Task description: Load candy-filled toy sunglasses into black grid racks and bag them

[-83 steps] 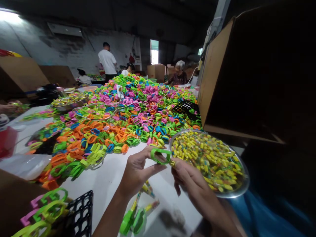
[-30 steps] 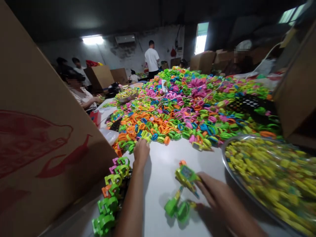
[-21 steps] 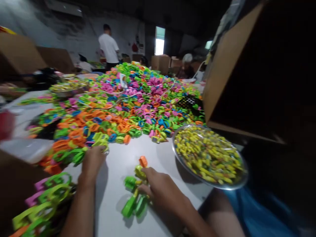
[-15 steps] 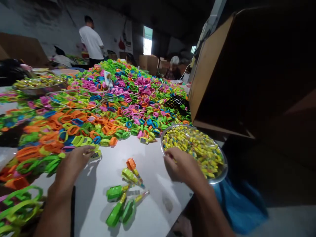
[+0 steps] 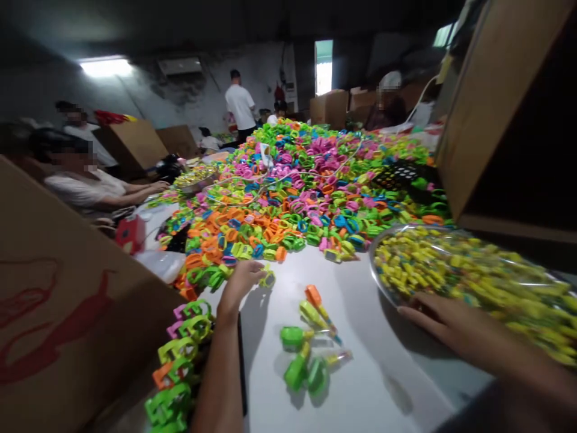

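Note:
My left hand (image 5: 242, 279) is closed on a yellow-green toy watch (image 5: 267, 278), its square face outward, low over the table by the edge of the pile. My right hand (image 5: 428, 316) is beside the near rim of a metal bowl (image 5: 377, 281) of small yellow wrapped pieces (image 5: 419, 258). Its fingers look stretched out, though partly hidden, and I see nothing held. Between my hands on the white table (image 5: 360, 385) lie several orange and green toy watches (image 5: 293, 338) with clear tubes of coloured pieces attached.
A large heap of colourful toy watches (image 5: 288, 204) covers the far table. At left stand a cardboard box (image 5: 81, 313) and a row of watch bands (image 5: 180, 361). Another box (image 5: 487, 120) rises at right. A co-worker (image 5: 85, 180) sits at left; other people are farther back.
The view has swung left, bringing the left co-worker and box into sight. My right hand has moved along the bowl's rim to its near side. The left hand keeps the toy watch.

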{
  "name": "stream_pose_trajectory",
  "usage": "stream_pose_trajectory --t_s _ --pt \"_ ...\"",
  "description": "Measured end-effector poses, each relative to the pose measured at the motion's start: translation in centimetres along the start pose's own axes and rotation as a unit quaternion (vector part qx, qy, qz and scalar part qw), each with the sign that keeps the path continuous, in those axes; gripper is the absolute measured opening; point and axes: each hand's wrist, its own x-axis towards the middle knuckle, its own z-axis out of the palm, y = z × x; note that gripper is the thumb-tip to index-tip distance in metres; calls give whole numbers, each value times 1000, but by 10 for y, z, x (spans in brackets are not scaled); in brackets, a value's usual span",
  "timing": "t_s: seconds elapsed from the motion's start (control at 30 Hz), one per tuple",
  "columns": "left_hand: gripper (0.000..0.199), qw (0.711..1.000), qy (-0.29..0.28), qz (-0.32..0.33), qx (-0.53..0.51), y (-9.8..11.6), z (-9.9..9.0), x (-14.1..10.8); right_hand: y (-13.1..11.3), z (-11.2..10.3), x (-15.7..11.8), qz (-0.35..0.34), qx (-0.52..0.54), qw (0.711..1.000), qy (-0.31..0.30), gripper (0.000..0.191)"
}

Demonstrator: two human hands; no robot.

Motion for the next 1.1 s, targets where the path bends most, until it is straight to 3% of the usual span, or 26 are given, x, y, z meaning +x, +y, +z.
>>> stream_pose_trajectory --t_s 0.13,0.27,0.4,0.5,0.6,0.67,0.73,0.8,0.9,1.0,1.1 --pt "48 999 -15 18 -31 11 -6 -6 3 -6 6 -10 57 995 -77 53" --pt "65 997 -22 33 -67 35 -13 -16 -6 -20 4 -22 81 993 -85 51" --pt "68 986 -68 76 -135 64 -10 -31 -3 -30 10 -9 40 999 34 53" --pt "56 970 -129 106 -178 90 5 -45 -5 -40 13 -17 0 991 133 50" --pt "42 957 -185 129 -183 118 26 -63 -29 -48 4 0 30 981 190 42" --pt "35 944 -222 151 -192 135 40 -77 -56 -50 -7 3 105 974 203 36" --pt "29 929 -253 172 -208 148 53 -91 -85 -48 -18 -16 205 962 177 34" --pt "25 917 -270 183 -230 157 62 -102 -108 -46 -23 -43 275 955 99 35" --pt "29 909 -277 178 -254 161 68 -112 -122 -45 -24 -82 328 941 0 36" --pt "29 909 -265 219 -236 161 71 -115 -120 -47 -23 -79 390 917 -9 49" --pt "18 896 -210 353 -167 161 74 -115 -116 -47 -24 -59 413 909 1 54"
